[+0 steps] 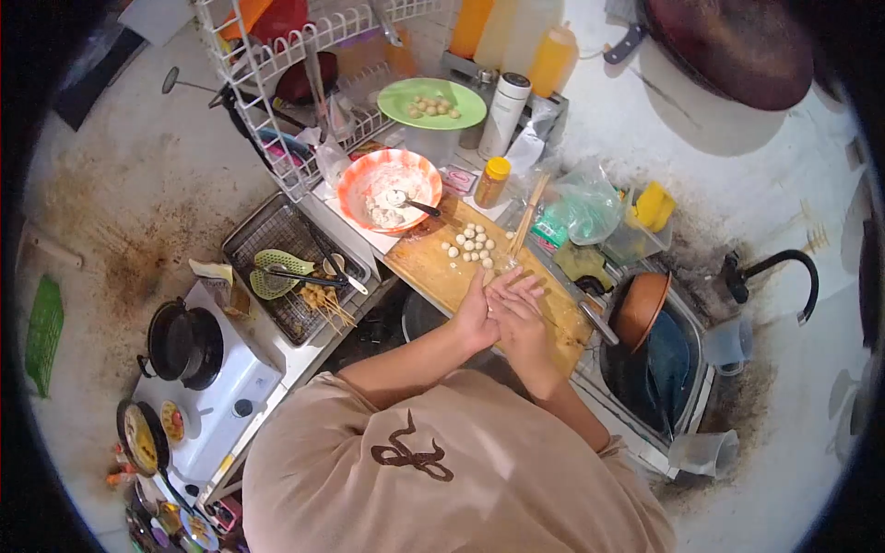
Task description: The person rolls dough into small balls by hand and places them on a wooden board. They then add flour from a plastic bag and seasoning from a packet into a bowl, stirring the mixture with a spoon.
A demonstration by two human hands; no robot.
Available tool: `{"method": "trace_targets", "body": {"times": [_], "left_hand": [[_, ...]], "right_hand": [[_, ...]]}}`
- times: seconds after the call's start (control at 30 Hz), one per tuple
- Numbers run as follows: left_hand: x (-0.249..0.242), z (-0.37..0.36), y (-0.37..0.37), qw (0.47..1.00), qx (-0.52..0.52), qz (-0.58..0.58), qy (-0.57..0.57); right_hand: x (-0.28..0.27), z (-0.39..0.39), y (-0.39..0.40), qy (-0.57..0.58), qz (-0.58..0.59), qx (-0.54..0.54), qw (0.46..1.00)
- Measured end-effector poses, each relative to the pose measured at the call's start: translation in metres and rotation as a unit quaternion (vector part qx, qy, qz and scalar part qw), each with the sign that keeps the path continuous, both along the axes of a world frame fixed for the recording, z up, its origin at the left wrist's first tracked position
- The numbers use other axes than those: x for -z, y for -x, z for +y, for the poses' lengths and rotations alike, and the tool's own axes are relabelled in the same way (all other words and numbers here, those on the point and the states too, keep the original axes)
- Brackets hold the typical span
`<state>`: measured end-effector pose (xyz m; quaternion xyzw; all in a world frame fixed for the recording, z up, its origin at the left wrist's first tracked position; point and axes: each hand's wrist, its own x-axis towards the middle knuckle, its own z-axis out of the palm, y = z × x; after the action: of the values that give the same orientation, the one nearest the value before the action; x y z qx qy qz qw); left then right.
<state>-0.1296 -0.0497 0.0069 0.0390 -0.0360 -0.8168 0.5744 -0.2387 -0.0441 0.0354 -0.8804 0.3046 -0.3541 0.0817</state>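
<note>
The person wears a loose beige T-shirt (442, 470) with short sleeves, marked by a dark brown looping emblem (410, 453); forearms and both hands are bare.

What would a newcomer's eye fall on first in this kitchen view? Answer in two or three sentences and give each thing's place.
First come the left hand and right hand, pressed together over the wooden board at the centre. Just beyond them a cluster of small pale balls lies on the board, with an orange bowl of white flour behind. Farther back, a green plate holds more balls.
</note>
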Motion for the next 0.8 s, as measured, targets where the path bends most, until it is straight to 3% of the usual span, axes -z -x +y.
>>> {"method": "trace_targets", "body": {"times": [0.1, 0.23, 0.37, 0.5, 0.6, 0.7, 0.8], "left_hand": [[-0.018, 0.009, -0.015, 0.992, -0.081, -0.046, -0.089], [-0.026, 0.026, -0.05, 0.986, -0.136, -0.074, -0.061], [-0.022, 0.057, -0.088, 0.984, -0.148, -0.101, -0.012], [-0.01, 0.087, -0.125, 0.973, -0.196, -0.12, 0.0], [-0.005, 0.107, -0.15, 0.965, -0.232, -0.124, -0.009], [0.003, 0.119, -0.17, 0.957, -0.263, -0.124, -0.014], [0.008, 0.122, -0.179, 0.953, -0.274, -0.129, -0.029]], "right_hand": [[-0.004, -0.006, -0.014, -0.252, -0.13, 0.025, 0.959], [0.009, -0.064, -0.044, -0.191, -0.153, 0.023, 0.969], [0.007, -0.099, -0.089, -0.197, -0.034, 0.025, 0.979], [0.04, -0.128, -0.105, -0.114, 0.111, 0.018, 0.987], [0.026, -0.132, -0.101, -0.095, 0.152, 0.063, 0.982], [-0.008, -0.144, -0.111, -0.019, 0.109, 0.142, 0.984], [-0.042, -0.134, -0.157, 0.133, 0.131, 0.061, 0.981]]}}
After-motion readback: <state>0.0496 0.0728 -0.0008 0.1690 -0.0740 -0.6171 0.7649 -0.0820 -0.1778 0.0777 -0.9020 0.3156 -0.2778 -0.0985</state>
